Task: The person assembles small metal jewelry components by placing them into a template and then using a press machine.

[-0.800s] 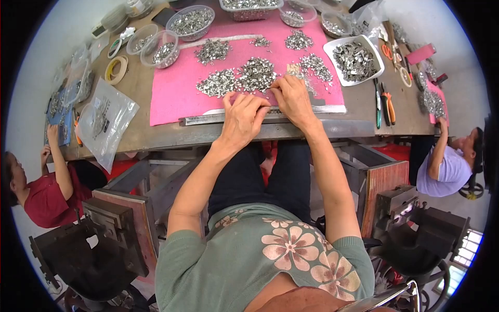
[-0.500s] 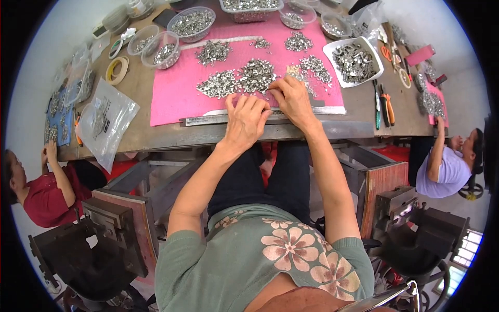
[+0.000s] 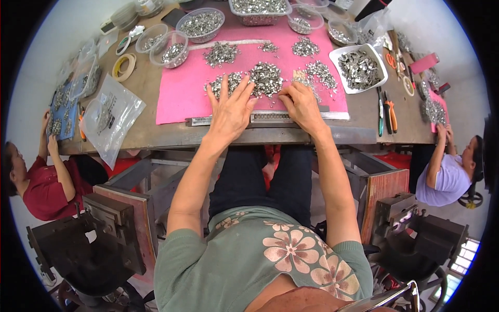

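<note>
Both my hands rest on a pink mat (image 3: 179,99) on a worn table. My left hand (image 3: 230,108) lies flat with fingers spread, its tips touching a heap of small silvery metal parts (image 3: 249,80). My right hand (image 3: 301,104) is curled over the mat's near edge, fingertips at the loose parts beside the heap; whether it pinches one I cannot tell. A long narrow metal strip (image 3: 260,119) lies along the mat's front edge under both hands. More small heaps of the parts (image 3: 305,48) sit farther back on the mat.
Clear bowls (image 3: 200,23) and a white tray (image 3: 359,66) of metal parts stand at the back. Plastic bags (image 3: 109,117) and tape rolls (image 3: 123,66) lie left, orange-handled pliers (image 3: 390,112) right. One person sits at the left (image 3: 44,182), another at the right (image 3: 447,177).
My left hand has slid forward and spread its fingers onto the heap. My right hand stays at the mat's edge.
</note>
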The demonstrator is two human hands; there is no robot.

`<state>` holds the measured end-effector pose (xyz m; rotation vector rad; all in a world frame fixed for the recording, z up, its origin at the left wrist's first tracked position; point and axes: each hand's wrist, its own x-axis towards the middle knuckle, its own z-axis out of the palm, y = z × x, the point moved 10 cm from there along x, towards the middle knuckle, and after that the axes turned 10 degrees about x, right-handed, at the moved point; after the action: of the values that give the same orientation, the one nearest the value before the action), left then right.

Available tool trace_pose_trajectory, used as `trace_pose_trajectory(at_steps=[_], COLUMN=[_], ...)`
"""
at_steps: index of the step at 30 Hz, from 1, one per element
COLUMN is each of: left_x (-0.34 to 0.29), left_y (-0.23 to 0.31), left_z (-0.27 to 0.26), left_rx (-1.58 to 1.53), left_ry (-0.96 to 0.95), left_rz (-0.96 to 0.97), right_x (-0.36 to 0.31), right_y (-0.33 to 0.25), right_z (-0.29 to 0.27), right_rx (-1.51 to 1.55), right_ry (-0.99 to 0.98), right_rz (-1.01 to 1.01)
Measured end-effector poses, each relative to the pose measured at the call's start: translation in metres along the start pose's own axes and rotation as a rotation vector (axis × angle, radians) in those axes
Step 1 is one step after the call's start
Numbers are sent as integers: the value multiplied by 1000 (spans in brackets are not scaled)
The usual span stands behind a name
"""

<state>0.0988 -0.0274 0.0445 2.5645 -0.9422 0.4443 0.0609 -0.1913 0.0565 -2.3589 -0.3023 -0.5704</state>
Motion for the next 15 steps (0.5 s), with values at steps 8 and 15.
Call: trace_pose_trajectory(at_steps=[8,15], left_x=[-23,-4], left_y=[-1,-25], left_z=[0,-19], left_rx=[-137,-193], left_ry=[-210,0], left_rz=[54,-110], right_x=[1,5], right_y=[9,8], right_z=[-2,2], right_rx=[113,-8], right_ry=[28,9], right_rz=[50,111])
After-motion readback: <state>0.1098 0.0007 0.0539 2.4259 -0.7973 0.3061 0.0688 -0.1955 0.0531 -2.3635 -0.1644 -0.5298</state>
